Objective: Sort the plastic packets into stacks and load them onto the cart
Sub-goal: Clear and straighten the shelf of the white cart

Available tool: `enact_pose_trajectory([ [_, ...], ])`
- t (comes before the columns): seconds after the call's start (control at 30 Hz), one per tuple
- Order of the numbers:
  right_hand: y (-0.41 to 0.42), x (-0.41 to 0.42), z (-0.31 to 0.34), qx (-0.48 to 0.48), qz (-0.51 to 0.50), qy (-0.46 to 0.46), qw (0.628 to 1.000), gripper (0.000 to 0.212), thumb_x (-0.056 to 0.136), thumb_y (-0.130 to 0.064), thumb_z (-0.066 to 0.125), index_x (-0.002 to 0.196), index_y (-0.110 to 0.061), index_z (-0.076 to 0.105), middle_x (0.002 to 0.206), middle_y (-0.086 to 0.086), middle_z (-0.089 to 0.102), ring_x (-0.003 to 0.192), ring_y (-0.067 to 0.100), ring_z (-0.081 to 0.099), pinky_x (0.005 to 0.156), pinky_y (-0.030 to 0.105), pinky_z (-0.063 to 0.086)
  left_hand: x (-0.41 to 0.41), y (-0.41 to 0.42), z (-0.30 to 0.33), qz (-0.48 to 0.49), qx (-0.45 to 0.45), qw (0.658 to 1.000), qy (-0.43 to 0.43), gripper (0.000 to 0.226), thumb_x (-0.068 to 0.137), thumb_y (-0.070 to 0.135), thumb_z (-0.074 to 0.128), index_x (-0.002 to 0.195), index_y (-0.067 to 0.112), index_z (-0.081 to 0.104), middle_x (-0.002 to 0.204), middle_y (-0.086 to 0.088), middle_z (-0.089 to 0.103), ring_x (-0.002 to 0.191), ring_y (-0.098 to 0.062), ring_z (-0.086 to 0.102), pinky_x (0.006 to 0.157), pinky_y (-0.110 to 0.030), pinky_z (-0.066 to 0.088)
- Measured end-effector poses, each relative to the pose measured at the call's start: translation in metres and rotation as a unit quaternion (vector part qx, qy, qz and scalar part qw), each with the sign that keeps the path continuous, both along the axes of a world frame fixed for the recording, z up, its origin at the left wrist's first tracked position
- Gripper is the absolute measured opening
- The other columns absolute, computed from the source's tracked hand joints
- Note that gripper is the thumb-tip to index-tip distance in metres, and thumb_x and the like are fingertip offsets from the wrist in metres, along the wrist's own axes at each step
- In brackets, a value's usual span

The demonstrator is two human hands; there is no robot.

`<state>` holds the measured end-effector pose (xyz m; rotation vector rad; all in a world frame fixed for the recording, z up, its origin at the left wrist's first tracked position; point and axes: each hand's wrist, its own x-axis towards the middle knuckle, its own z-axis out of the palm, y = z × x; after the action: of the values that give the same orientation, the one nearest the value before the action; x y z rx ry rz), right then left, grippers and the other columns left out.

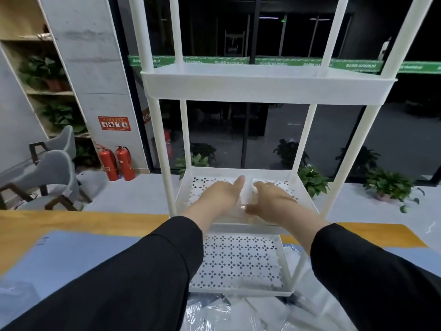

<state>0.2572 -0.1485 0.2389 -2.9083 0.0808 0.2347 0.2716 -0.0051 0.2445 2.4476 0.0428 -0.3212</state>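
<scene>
A white tiered cart (pixel 265 88) stands on the table in front of me. Both my hands reach into its middle shelf (pixel 185 187), which has a perforated floor. A stack of clear plastic packets (pixel 245 193) lies on that shelf between my hands. My left hand (pixel 219 195) presses against the stack's left side with straight fingers. My right hand (pixel 274 199) lies over the stack's right part, fingers curled over it and thumb at its near edge. More loose clear packets (pixel 226 314) lie on the table below the cart.
The cart's lower shelf (pixel 238 259) and top shelf hold nothing visible. A blue mat (pixel 71 254) covers the wooden table (pixel 47 223). Grey chairs (pixel 52 173) and red fire extinguishers (pixel 117 163) stand at the left; potted plants (pixel 391 187) at the right.
</scene>
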Motion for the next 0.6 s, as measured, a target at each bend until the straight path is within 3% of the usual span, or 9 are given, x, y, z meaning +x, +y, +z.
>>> enact_pose_trajectory([
  [0.07,-0.001,0.002,0.000,-0.026,0.009,-0.018,0.999,0.059,0.093,-0.040,0.064,0.142,-0.015,0.042,0.141,0.009,0.048,0.126,0.029,0.050,0.092,0.036,0.043,-0.001,0.003,-0.004,0.005,-0.021,1.000,-0.019,0.066,0.105,0.059,0.026,0.110,0.013,0.074,0.111,-0.006,0.069,0.103,-0.028,0.065,0.093,-0.037,0.048],
  [0.13,-0.001,0.002,-0.001,-0.040,0.027,-0.054,0.997,0.036,0.095,-0.025,0.058,0.128,-0.013,0.052,0.126,0.010,0.055,0.114,0.029,0.054,0.082,0.033,0.041,0.002,0.008,-0.013,-0.002,0.046,0.997,-0.061,0.044,0.105,0.048,0.040,0.105,0.015,0.068,0.108,-0.004,0.067,0.105,-0.030,0.064,0.091,-0.038,0.050],
  [0.2,-0.002,0.003,-0.001,-0.047,0.040,-0.074,0.995,0.030,0.095,-0.012,0.048,0.124,-0.012,0.055,0.119,0.011,0.059,0.108,0.030,0.056,0.079,0.032,0.041,-0.001,0.012,-0.016,0.006,0.097,0.993,-0.066,0.037,0.099,0.049,0.052,0.122,0.020,0.057,0.116,-0.002,0.064,0.107,-0.028,0.062,0.085,-0.037,0.048],
  [0.27,-0.005,0.002,0.002,-0.016,0.024,-0.083,0.996,0.028,0.094,-0.005,0.042,0.115,-0.013,0.058,0.111,0.011,0.063,0.098,0.030,0.058,0.075,0.030,0.041,-0.001,0.011,-0.015,0.014,0.067,0.996,-0.056,0.058,0.092,0.056,0.060,0.138,0.026,0.043,0.123,-0.001,0.062,0.107,-0.026,0.060,0.084,-0.037,0.048],
  [0.37,-0.014,0.006,0.004,0.150,-0.044,-0.068,0.985,0.018,0.092,-0.005,0.046,0.091,-0.016,0.060,0.089,0.007,0.065,0.079,0.027,0.058,0.064,0.032,0.044,0.005,0.009,-0.012,0.009,0.006,0.999,-0.039,0.074,0.090,0.061,0.062,0.149,0.025,0.036,0.142,-0.001,0.054,0.124,-0.027,0.054,0.102,-0.043,0.046],
  [0.47,-0.013,0.004,0.008,0.295,-0.081,-0.041,0.951,0.013,0.092,-0.011,0.055,0.086,-0.014,0.066,0.075,0.005,0.064,0.068,0.026,0.058,0.059,0.031,0.044,0.006,0.005,-0.008,0.005,-0.043,0.999,-0.021,0.071,0.094,0.060,0.058,0.151,0.023,0.038,0.151,-0.001,0.048,0.133,-0.026,0.049,0.109,-0.042,0.041],
  [0.5,-0.010,0.003,0.009,0.349,-0.098,-0.031,0.932,0.015,0.092,-0.014,0.053,0.086,-0.013,0.066,0.075,0.007,0.066,0.066,0.027,0.060,0.059,0.031,0.045,0.007,0.004,-0.008,0.007,-0.047,0.999,-0.016,0.070,0.094,0.061,0.057,0.151,0.024,0.040,0.148,0.000,0.049,0.132,-0.026,0.050,0.109,-0.042,0.041],
  [0.6,-0.005,-0.001,0.015,0.549,-0.165,0.043,0.818,0.027,0.097,-0.032,0.053,0.095,-0.008,0.065,0.073,0.012,0.068,0.058,0.026,0.062,0.052,0.028,0.048,0.005,-0.002,-0.010,0.022,-0.069,0.997,-0.008,0.069,0.078,0.076,0.058,0.129,0.030,0.054,0.120,0.008,0.059,0.111,-0.024,0.060,0.101,-0.047,0.049],
])
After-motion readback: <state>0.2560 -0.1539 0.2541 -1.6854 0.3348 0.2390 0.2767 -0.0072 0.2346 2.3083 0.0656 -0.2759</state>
